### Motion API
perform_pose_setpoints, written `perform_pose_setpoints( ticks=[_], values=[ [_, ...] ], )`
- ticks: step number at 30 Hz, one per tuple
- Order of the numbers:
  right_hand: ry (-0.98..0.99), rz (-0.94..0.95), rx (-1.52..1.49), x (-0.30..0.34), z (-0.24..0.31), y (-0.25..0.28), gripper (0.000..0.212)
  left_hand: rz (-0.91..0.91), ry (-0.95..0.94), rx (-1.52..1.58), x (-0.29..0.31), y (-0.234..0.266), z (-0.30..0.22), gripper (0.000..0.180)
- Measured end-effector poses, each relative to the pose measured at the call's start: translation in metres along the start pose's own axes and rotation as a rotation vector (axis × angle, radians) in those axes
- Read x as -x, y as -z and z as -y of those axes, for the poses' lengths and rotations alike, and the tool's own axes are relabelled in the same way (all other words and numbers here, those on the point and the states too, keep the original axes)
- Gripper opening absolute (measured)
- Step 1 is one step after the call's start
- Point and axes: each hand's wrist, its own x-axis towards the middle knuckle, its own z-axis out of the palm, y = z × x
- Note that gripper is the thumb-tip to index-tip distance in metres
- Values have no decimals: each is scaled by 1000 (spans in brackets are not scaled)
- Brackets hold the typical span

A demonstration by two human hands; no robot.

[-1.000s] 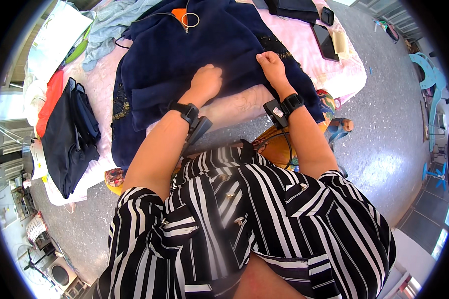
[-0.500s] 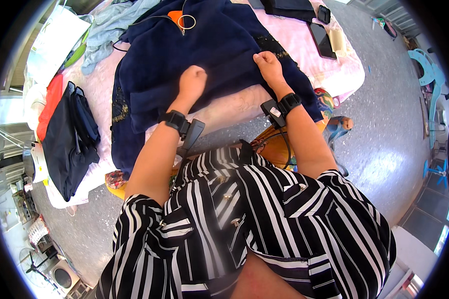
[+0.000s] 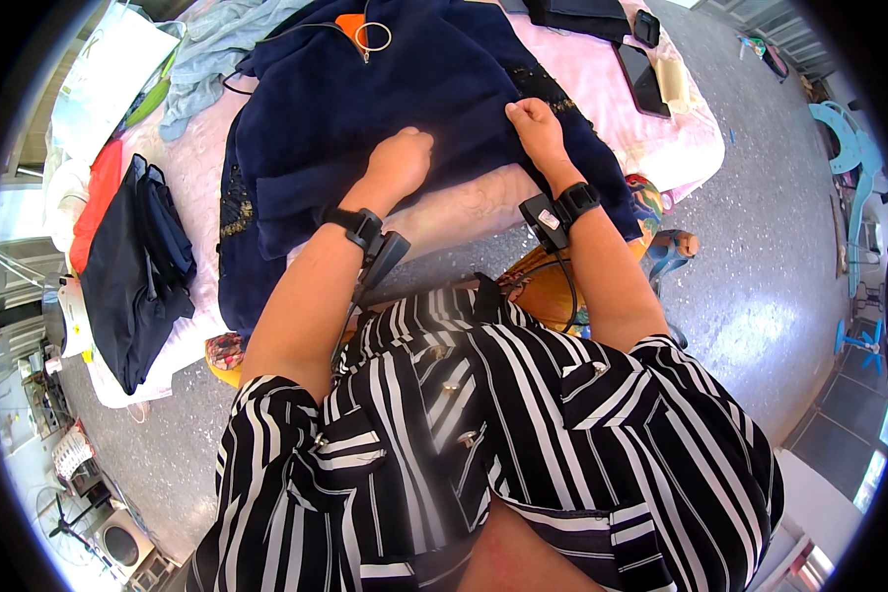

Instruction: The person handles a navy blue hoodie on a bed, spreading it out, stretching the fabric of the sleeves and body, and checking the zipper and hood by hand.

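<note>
A navy half-zip pullover (image 3: 375, 123) lies spread on the bed in front of me, with its hem toward me. Dark lace-like trim with gold flecks (image 3: 235, 204) runs down its side. A large ring (image 3: 373, 37) and an orange tag (image 3: 351, 26) show at its zip. My right hand (image 3: 540, 135) pinches the fabric near the right edge. Over the hem's middle, my left hand (image 3: 399, 166) is closed in a fist; whatever its fingers hold is hidden.
The pink bedspread (image 3: 592, 59) carries folded black trousers (image 3: 133, 286) at left, a grey cloth (image 3: 202, 69), and a red cloth (image 3: 99, 202). A phone (image 3: 642, 81) lies at right beside a beige item (image 3: 672, 85). Grey floor (image 3: 750, 237) stretches to the right.
My left hand has moved to the right along the pullover's lower part, nearer my right hand. My right hand has stayed almost in place at the edge.
</note>
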Motion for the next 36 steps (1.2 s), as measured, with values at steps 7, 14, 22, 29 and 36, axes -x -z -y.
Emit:
perform_pose_setpoints(
  ticks=[7, 14, 22, 29, 36],
  values=[
    [-48, 12, -20, -2, -5, 1, 20, 47, -154, -197, -7, 3, -13, 10],
    [-13, -5, 5, -4, -8, 1, 18, -7, -1, -90, -8, 1, -9, 11],
    [-55, 2, 7, -4, -7, 2, 22, -171, 179, 269, 7, -5, 13, 15],
    [-23, -1, -26, -3, -4, -2, 17, -6, 6, 28, 5, 2, 5, 12],
    [4, -7, 11, -2, -5, 0, 18, 118, -54, -83, -5, 7, -1, 13]
  ],
)
